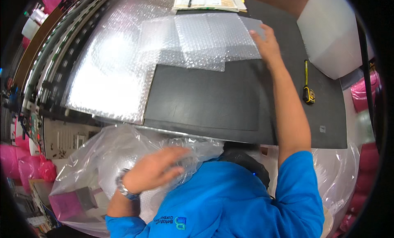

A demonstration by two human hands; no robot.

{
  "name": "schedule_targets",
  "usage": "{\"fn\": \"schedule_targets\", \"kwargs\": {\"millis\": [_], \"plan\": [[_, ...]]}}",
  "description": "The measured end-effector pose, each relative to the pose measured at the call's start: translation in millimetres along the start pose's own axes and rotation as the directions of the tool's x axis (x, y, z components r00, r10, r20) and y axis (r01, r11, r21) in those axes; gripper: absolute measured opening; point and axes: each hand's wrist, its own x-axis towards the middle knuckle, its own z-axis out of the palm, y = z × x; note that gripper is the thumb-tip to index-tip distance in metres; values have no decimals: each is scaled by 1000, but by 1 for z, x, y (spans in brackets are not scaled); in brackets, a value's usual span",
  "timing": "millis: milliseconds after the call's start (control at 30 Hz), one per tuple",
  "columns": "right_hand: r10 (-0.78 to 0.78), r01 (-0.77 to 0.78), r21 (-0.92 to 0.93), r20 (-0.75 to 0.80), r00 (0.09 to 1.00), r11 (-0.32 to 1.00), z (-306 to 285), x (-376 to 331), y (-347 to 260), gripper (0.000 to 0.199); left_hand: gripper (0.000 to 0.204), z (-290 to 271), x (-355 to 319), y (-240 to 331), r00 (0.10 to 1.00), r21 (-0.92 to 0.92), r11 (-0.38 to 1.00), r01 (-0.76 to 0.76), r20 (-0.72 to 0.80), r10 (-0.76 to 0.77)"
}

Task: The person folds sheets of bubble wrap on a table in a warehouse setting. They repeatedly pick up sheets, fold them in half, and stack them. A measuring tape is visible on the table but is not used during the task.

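My right hand (266,45) reaches across the dark table to the right edge of some overlapping bubble wrap pieces (211,32). Its fingers are apart, with the thumb side at the edge of the top piece; whether it presses on the wrap I cannot tell. Close to my body, my left hand (158,168), with a metal watch on the wrist, is slightly blurred. Its fingers are stretched out over a clear plastic bag (123,156) below the table's front edge, and nothing shows in them. A long bubble wrap sheet (111,82) covers the table's left part.
A tape measure (309,95) with some yellow blade out lies on the table (205,98) at right. Behind it stands a white translucent block (328,32). A clipboard with paper and a pen (190,0) lies at the back. Rollers (53,61) run along the left side.
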Motion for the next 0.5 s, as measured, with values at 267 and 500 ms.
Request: {"fn": "schedule_targets", "kwargs": {"millis": [267, 500], "plan": [[353, -306, -289, 123, 928, 907, -5, 62, 64, 69, 55, -121, 128, -65, 804, 576, 768, 280, -578, 140], [129, -132, -6, 256, 958, 991, 57, 84, 38, 74, 72, -151, 243, -148, 503, 362, 449, 817, -828, -247]]}}
